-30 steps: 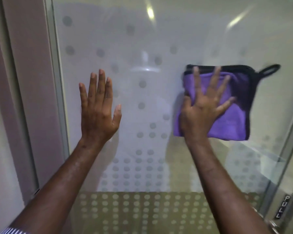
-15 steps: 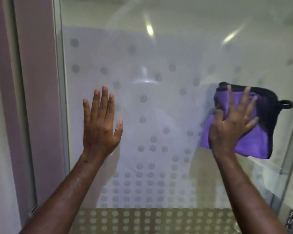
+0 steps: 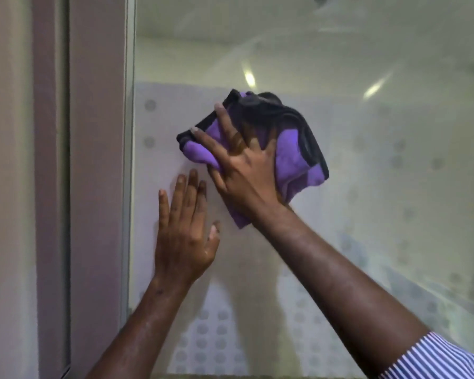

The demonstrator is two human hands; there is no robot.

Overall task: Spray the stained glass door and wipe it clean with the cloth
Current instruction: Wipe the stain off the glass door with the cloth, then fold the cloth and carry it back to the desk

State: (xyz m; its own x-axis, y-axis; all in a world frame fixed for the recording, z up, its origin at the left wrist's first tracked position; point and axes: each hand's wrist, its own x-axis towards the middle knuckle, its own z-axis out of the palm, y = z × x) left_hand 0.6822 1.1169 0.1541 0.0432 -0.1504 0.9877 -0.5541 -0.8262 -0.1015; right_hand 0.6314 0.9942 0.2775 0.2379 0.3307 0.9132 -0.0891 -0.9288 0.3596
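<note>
The purple cloth (image 3: 260, 149) lies bunched against the glass door (image 3: 367, 165), pressed there under the right hand (image 3: 246, 173), whose fingers (image 3: 225, 124) are spread across it. Just below those fingers, the left hand (image 3: 184, 236) rests flat on the glass, fingers straight and close together, near the door frame (image 3: 127, 160).

The right hand (image 3: 246, 173) now sits far to the left on the glass door (image 3: 367, 160) — a second ago it pressed the cloth (image 3: 293, 165) near the door's right edge, well apart from the left hand (image 3: 185, 236); now it is just above and beside that hand's fingertips. The cloth, flat and squarish before with its loop sticking out to the right, is bunched and crumpled under the spread fingers. The view has shifted too — more of the upper glass shows, and a striped sleeve (image 3: 435, 359) appears at the lower right.
</note>
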